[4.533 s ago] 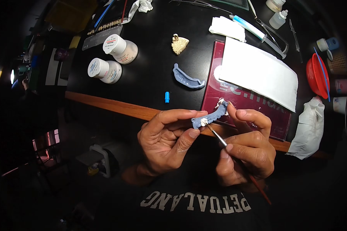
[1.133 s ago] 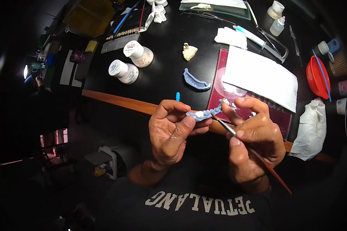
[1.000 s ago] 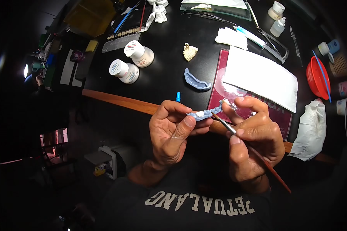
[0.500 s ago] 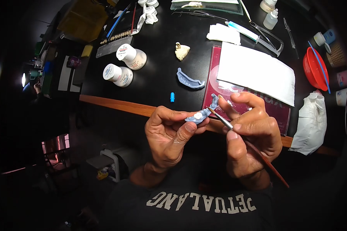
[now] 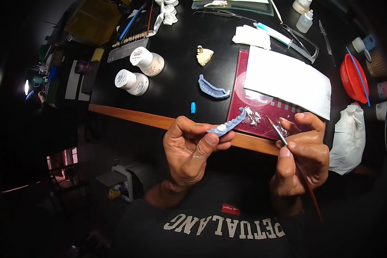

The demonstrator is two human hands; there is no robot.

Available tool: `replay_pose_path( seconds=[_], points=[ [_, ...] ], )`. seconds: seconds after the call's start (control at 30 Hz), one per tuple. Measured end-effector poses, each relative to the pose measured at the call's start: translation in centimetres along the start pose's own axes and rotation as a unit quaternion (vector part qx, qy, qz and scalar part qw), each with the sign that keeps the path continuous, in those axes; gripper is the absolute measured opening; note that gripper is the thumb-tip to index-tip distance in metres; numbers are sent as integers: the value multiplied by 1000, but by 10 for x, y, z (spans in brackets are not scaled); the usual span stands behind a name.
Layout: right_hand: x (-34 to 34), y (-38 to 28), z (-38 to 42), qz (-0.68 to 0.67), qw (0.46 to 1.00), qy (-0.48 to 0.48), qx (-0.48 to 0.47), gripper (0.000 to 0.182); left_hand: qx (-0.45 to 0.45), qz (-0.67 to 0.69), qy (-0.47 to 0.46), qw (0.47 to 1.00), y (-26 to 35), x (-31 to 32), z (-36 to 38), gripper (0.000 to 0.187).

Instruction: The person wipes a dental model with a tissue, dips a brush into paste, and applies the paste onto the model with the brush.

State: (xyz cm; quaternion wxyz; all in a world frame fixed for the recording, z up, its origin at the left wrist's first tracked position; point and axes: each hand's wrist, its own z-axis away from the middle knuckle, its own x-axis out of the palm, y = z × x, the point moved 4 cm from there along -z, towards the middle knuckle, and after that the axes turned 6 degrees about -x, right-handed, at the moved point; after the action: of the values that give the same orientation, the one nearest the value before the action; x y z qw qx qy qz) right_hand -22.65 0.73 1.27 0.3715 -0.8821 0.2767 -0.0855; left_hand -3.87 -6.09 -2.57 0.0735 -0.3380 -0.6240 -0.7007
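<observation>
Between the thumb and fingers of my left hand (image 5: 190,150) is a blue-grey dental model (image 5: 234,123), a curved row of teeth with one white tooth near my thumb. My right hand (image 5: 303,150) pinches a fine brush (image 5: 298,165) with a dark red handle, its tip pointing up and away from the model. Beneath the brush tip lies a maroon slab (image 5: 241,94) bearing smears of white paste (image 5: 252,117). A second blue-grey mould piece (image 5: 213,89) rests on the black table behind the model.
Two white-capped jars (image 5: 132,82) stand at the left, near a small blue cap (image 5: 193,107). White folded paper (image 5: 288,81) covers part of the slab. A red bowl (image 5: 351,79), crumpled tissue (image 5: 349,137) and a syringe (image 5: 273,34) are to the right. The table has a wooden edge (image 5: 129,117).
My right hand has drawn the brush away from the model to the right, above the slab. My left hand keeps the model in nearly the same place.
</observation>
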Motion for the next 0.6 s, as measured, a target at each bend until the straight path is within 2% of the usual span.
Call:
replay_pose_path(
  seconds=[0.2,0.43,0.6],
  points=[
    [-28,-5,-10,99,993,-1,-60,18,15,-18,9,1000,1,-1,3,16],
    [-47,8,-1,144,989,-22,-9,12,50,-81,13,995,-3,2,6,22],
    [-43,6,-5,163,986,-46,-9,10,60,-92,9,994,-4,1,5,23]
  ],
)
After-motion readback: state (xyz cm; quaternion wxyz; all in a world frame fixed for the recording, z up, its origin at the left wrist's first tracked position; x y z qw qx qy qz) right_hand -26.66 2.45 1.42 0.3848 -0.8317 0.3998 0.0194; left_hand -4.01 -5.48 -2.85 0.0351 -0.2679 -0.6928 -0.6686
